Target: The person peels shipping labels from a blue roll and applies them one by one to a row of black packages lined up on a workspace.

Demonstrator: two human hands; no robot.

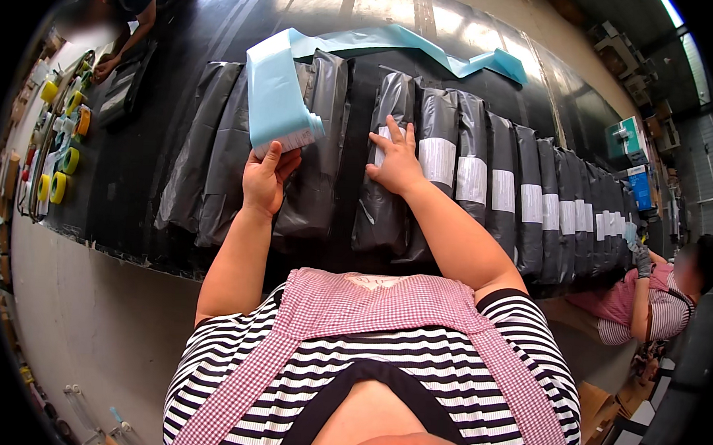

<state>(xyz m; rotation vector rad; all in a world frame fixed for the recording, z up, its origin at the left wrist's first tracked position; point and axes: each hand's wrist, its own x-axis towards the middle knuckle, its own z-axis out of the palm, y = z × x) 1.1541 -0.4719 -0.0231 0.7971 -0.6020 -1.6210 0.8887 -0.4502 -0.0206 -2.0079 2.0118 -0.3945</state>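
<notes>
You are wearing a pink-checked apron point(377, 307), and beyond it both your hands are working over a dark table point(222, 30). Your left hand point(271, 179) is pinching the near end of a pale blue strip point(279, 92) between thumb and curled fingers. Where you are gripping it, the strip is curling over in layers and showing a white printed patch along its lower edge; beyond your grip it is running up, folding over and trailing off to the right in creased, glossy bends. Your right hand point(397, 162) is lying with fingers spread wide, grasping nothing, over a white label on a dark grey parcel point(381, 216). That parcel's plastic is looking shiny and wrinkled. Left of it, beneath and beside the strip, similar parcels point(314, 193) are lying. To the right of your spread hand, a row of labelled parcels point(438, 119) is stretching away toward a co-worker point(647, 307). Past your left hand, at the far left, another person point(142, 22) is leaning over the table.
</notes>
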